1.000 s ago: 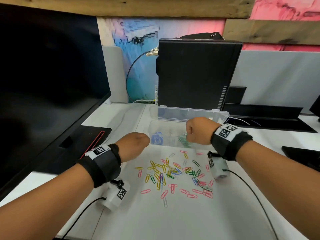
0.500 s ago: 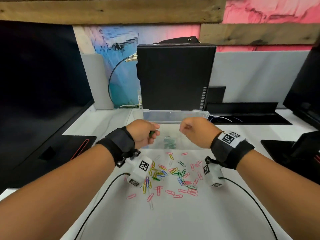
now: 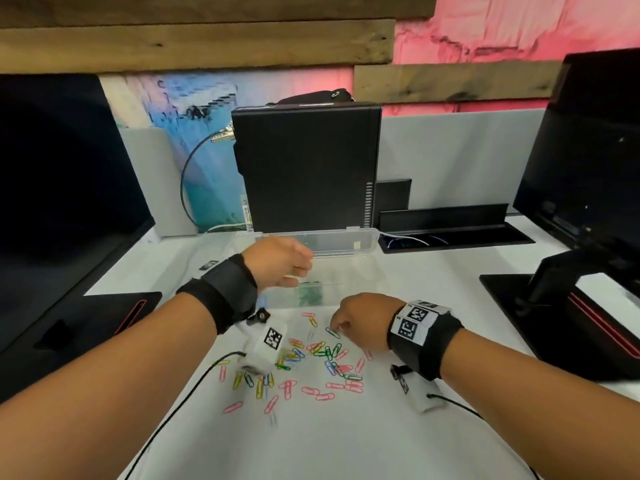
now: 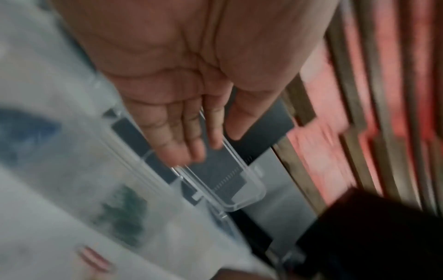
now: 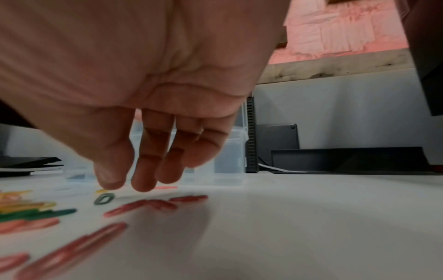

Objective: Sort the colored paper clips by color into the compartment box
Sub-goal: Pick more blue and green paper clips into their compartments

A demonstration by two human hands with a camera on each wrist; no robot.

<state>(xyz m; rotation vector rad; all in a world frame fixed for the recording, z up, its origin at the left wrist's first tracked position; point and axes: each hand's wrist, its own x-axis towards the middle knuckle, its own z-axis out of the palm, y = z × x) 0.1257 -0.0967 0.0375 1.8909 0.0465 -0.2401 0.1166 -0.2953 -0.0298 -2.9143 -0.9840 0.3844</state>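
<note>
A clear compartment box [image 3: 360,271] stands open at the back of the white table, with green clips [image 3: 310,294] in one compartment. My left hand [image 3: 301,268] hovers over the box; in the left wrist view its fingers [image 4: 182,147] are straight and hold nothing. Loose coloured paper clips [image 3: 311,362] lie scattered in front of the box. My right hand [image 3: 337,325] is low over the pile's far edge. Its fingertips [image 5: 141,181] hang just above a single green clip [image 5: 104,198] without gripping it.
A black computer tower [image 3: 304,168] stands right behind the box. A dark monitor [image 3: 62,202] is on the left and another [image 3: 588,161] on the right, their black bases [image 3: 512,299] on the table. A black cable tray [image 3: 450,233] lies at back right.
My left hand moved forward over the box and opened; the green clip it pinched is no longer in it. My right hand dropped from the box down to the pile.
</note>
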